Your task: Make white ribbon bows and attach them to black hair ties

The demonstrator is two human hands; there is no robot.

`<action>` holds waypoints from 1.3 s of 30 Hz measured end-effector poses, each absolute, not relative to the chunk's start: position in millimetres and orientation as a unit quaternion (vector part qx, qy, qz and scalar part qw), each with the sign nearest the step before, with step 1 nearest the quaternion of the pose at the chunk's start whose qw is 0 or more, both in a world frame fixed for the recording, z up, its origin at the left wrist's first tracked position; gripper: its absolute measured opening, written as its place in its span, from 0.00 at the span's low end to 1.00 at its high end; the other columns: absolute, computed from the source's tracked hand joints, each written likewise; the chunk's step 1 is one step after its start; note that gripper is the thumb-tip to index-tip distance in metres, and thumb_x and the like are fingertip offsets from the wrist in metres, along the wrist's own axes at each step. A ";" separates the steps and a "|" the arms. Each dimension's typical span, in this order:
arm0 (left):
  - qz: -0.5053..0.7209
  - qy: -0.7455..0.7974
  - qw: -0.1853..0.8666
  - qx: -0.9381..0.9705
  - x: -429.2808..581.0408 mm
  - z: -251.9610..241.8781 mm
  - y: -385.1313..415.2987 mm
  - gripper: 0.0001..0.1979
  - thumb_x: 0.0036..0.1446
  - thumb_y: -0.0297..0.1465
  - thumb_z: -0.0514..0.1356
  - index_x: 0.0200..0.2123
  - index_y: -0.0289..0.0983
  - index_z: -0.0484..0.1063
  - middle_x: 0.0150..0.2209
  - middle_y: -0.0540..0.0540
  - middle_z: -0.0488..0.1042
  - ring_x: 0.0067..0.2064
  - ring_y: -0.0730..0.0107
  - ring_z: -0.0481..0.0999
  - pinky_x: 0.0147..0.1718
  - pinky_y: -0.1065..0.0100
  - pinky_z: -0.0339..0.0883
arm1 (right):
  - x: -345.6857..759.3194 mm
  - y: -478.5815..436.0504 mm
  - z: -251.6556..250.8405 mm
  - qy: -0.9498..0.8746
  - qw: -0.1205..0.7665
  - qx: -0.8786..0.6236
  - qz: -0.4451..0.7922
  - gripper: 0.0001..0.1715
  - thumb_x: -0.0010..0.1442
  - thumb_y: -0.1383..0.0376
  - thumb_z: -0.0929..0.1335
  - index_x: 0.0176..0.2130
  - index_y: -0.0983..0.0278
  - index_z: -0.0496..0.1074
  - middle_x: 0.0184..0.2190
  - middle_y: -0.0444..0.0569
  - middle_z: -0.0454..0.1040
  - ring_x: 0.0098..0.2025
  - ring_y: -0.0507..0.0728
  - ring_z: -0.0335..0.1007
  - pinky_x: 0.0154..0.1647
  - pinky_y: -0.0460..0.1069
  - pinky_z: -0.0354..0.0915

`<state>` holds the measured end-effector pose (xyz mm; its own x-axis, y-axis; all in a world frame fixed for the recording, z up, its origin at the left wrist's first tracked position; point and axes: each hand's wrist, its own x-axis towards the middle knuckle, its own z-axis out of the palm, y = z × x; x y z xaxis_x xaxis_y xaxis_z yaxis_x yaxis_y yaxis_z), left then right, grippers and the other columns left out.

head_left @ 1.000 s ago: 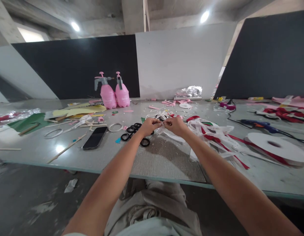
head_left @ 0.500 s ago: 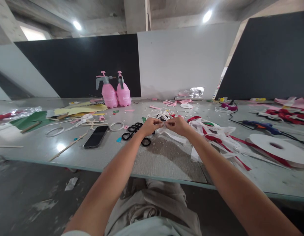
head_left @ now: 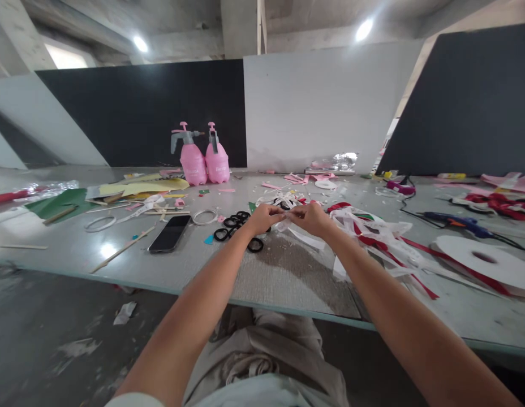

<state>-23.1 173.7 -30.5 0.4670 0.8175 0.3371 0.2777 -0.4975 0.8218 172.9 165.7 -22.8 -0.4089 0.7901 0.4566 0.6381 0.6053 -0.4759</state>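
My left hand (head_left: 263,218) and my right hand (head_left: 310,218) meet over the middle of the grey table (head_left: 283,271), both pinched on a strip of white ribbon (head_left: 302,236) that trails down and to the right onto the table. Several black rings (head_left: 233,226) lie just left of my left hand. A heap of white and red ribbon (head_left: 375,234) lies right of my right hand.
A black phone (head_left: 170,233) lies flat to the left, with wooden sticks (head_left: 122,249) and white rings (head_left: 204,216) near it. Two pink spray bottles (head_left: 203,158) stand at the back. A big white ribbon spool (head_left: 485,263) and a glue gun (head_left: 451,219) lie at the right.
My hands stay together on the ribbon, with only small finger movement. The view has shifted slightly to the left and down.
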 end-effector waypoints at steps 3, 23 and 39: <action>0.400 0.328 0.368 0.773 -22.5 -30.0 175.4 0.17 0.52 0.41 0.61 0.37 0.32 0.79 0.29 0.47 0.74 0.34 0.70 0.70 0.37 0.69 0.62 | 172.0 165.8 -22.9 -0.816 0.383 -0.414 0.129 0.18 0.56 0.55 0.67 0.39 0.65 0.78 0.33 0.50 0.77 0.33 0.54 0.69 0.35 0.46 0.61; 0.444 0.335 0.393 0.732 -19.8 -24.7 169.5 0.21 0.50 0.44 0.63 0.41 0.33 0.77 0.19 0.54 0.62 0.21 0.81 0.53 0.22 0.73 0.46 | 170.4 168.6 -22.5 -0.736 0.460 -0.411 0.279 0.25 0.56 0.47 0.65 0.23 0.66 0.68 0.13 0.40 0.58 0.17 0.46 0.48 0.19 0.45 0.46; 0.477 0.342 0.289 0.756 -21.5 -27.9 176.4 0.17 0.51 0.42 0.62 0.32 0.33 0.77 0.28 0.48 0.73 0.29 0.75 0.66 0.29 0.73 0.58 | 168.3 163.7 -19.9 -0.774 0.428 -0.416 0.209 0.20 0.52 0.52 0.68 0.30 0.67 0.76 0.23 0.46 0.69 0.26 0.50 0.58 0.26 0.45 0.54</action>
<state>-21.5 176.4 -27.9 0.3108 0.7935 0.5232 0.2422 -0.5984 0.7637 168.3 163.7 -19.9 -0.2868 0.8236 0.4894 0.4660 0.5663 -0.6799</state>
